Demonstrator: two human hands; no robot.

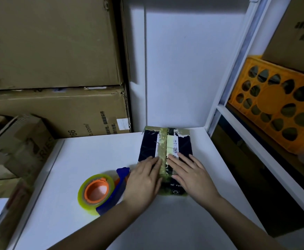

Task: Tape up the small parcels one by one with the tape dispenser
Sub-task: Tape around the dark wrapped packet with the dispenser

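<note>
A small dark parcel [165, 152] is pressed flat on a white table [86, 156], close to the wall at the far edge, as a strip of yellowish tape [162, 147] running down its middle is smoothed by two bare hands. The left hand [144, 181] is laid on the near left part of the parcel, fingers straight and together beside the strip; the right hand [191, 174] is spread on the near right part, fingers extended and apart. Nothing is gripped by either hand. The tape dispenser [104, 192], blue-framed with an orange-cored roll, is left lying on the table just beside the left wrist, untouched.

The parcel is judged to be light and fairly flat, apparently a stiff carton that keeps its shape under the palms, though the blur makes this uncertain. Its taped faces are likely to be slick, so it would best be taken by its two long side edges rather than from above. The dispenser would be taken by its blue handle, away from the cutting end. Stacked cardboard boxes [53, 109] are seen to the left and an orange crate [277, 105] on shelving to the right.
</note>
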